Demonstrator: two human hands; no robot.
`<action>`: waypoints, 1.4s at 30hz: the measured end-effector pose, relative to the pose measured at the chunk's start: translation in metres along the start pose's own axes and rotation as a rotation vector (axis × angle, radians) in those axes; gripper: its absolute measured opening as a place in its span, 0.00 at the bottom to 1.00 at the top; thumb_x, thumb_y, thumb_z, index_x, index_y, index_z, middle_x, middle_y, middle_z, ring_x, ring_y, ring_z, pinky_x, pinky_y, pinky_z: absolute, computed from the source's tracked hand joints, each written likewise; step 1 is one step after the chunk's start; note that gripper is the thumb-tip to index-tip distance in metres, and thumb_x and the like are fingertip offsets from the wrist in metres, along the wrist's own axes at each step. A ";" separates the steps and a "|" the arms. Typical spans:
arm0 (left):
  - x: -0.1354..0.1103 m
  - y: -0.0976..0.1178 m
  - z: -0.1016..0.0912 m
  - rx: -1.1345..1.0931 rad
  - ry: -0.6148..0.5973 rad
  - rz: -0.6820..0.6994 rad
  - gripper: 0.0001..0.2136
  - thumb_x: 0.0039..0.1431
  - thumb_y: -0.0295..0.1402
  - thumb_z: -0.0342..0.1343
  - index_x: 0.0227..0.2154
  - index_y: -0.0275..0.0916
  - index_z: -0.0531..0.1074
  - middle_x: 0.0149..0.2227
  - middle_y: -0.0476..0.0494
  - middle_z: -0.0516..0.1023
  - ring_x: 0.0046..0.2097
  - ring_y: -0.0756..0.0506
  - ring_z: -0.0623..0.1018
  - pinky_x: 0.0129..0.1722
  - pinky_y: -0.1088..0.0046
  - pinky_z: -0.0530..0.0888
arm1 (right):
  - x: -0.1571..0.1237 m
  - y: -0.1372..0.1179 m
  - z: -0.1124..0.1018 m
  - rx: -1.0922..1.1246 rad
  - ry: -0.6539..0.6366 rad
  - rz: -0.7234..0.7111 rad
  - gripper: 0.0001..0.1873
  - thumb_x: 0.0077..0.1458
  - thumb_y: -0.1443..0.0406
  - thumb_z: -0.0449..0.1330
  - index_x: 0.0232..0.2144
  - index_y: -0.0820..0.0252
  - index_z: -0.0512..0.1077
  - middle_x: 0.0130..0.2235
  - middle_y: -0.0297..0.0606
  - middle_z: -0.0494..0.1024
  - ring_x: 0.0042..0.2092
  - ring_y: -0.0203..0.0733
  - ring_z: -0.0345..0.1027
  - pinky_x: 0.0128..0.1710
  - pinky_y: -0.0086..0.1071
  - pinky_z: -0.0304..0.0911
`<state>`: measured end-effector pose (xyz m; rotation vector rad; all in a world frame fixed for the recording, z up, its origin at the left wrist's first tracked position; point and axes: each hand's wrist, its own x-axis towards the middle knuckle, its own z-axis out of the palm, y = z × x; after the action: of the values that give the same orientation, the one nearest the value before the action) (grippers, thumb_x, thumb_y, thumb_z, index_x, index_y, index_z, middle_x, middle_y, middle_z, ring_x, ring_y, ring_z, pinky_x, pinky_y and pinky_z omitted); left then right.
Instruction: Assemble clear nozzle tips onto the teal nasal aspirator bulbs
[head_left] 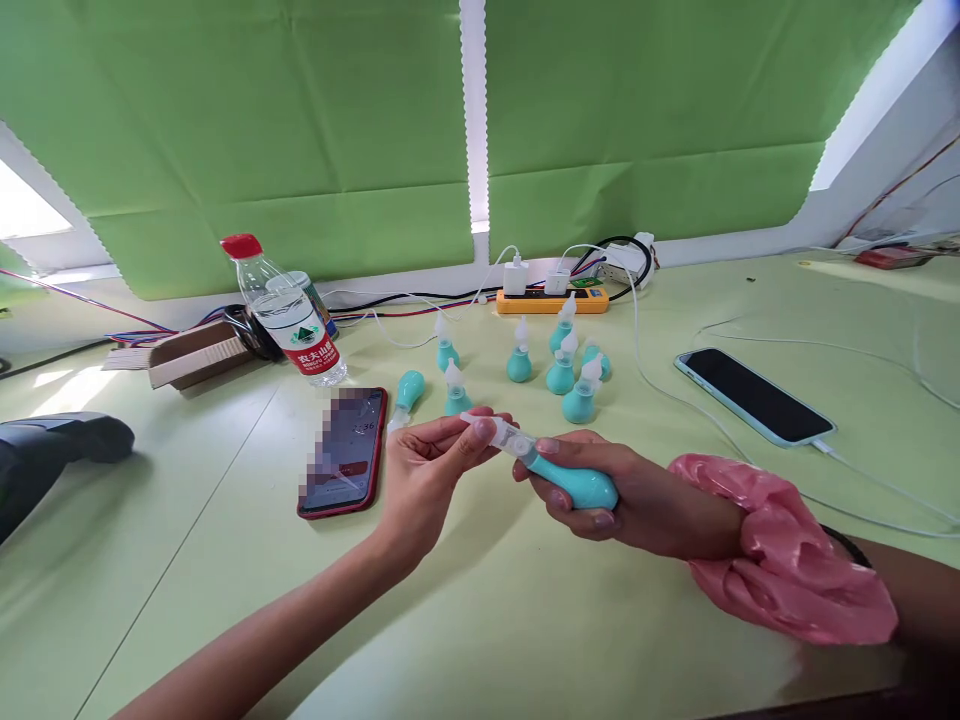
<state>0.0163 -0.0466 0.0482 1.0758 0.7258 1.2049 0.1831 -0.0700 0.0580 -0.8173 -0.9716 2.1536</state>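
A nasal aspirator with a teal squeeze bulb [581, 486] is held between my two hands above the table. My right hand [615, 490] wraps round the bulb. With thumb and fingers, my left hand [427, 470] pinches the aspirator's clear nozzle [517, 441], whose narrow white tip points to the upper left. The nozzle and bulb meet end to end; how firmly they are joined I cannot tell. Beyond my hands several more teal aspirators stand upright, such as one aspirator [519, 362] near the middle. Another aspirator [409, 390] lies tilted behind my left hand, partly hidden.
A red-cased phone [345, 455] lies left of my hands, with a water bottle [296, 320] and a cardboard box [199, 355] behind it. An orange power strip [551, 300] sits at the back. On the right, a blue-cased phone [754, 395] is plugged into a white cable.
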 end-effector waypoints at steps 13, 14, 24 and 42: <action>-0.003 -0.008 -0.002 0.015 -0.045 0.123 0.06 0.49 0.31 0.57 0.30 0.39 0.76 0.31 0.45 0.78 0.37 0.45 0.76 0.41 0.67 0.74 | 0.007 0.006 -0.003 0.023 -0.093 -0.010 0.12 0.53 0.60 0.52 0.30 0.65 0.69 0.19 0.28 0.60 0.15 0.21 0.47 0.12 0.18 0.39; -0.004 -0.007 -0.001 0.021 -0.060 0.130 0.06 0.49 0.32 0.57 0.30 0.39 0.76 0.32 0.45 0.78 0.38 0.45 0.76 0.41 0.68 0.73 | 0.006 0.008 -0.003 0.032 -0.117 -0.016 0.12 0.53 0.60 0.52 0.31 0.64 0.69 0.19 0.28 0.60 0.15 0.21 0.47 0.12 0.18 0.39; 0.017 0.046 -0.031 0.920 -0.105 0.428 0.18 0.47 0.38 0.57 0.43 0.42 0.70 0.43 0.43 0.74 0.48 0.40 0.69 0.46 0.60 0.66 | 0.019 -0.021 -0.020 -0.354 0.010 -0.454 0.13 0.46 0.57 0.58 0.32 0.60 0.68 0.31 0.35 0.68 0.26 0.32 0.62 0.24 0.27 0.58; 0.045 -0.008 -0.057 2.131 0.078 0.418 0.11 0.53 0.29 0.42 0.32 0.34 0.69 0.35 0.33 0.69 0.43 0.36 0.63 0.36 0.57 0.57 | 0.048 0.049 -0.014 -1.689 0.067 -0.731 0.11 0.49 0.61 0.53 0.34 0.59 0.69 0.34 0.44 0.71 0.38 0.48 0.60 0.39 0.41 0.55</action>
<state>-0.0206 0.0118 0.0250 2.9442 1.9922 0.3386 0.1504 -0.0541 -0.0017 -0.8921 -2.4964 0.3210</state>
